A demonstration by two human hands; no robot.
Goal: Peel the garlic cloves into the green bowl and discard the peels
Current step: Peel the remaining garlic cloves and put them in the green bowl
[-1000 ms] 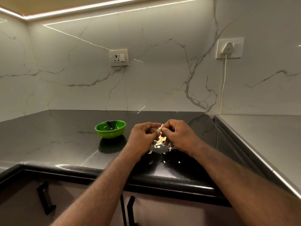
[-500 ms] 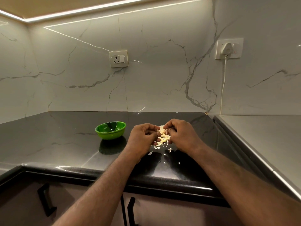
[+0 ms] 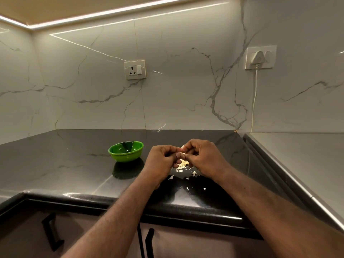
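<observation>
Head view: our left hand [image 3: 162, 161] and right hand [image 3: 202, 159] meet over the dark counter [image 3: 74, 164], fingers of both curled in, fingertips touching. Both pinch the garlic [image 3: 183, 162], a pale yellowish lump showing in the gap between them; most of it is hidden by the fingers. A white scrap sticks out above the right forefinger. Loose peels [image 3: 186, 173] lie on the counter just under and in front of the hands.

The green bowl [image 3: 126, 151] stands upright on the counter, left of the left hand and apart from it. On the marble wall behind we note a wall socket [image 3: 135, 69] and, further right, a plug [image 3: 257, 57] with its cable [image 3: 254, 99] hanging down.

Both forearms reach in from the lower edge, converging, wrists raised off the counter.
</observation>
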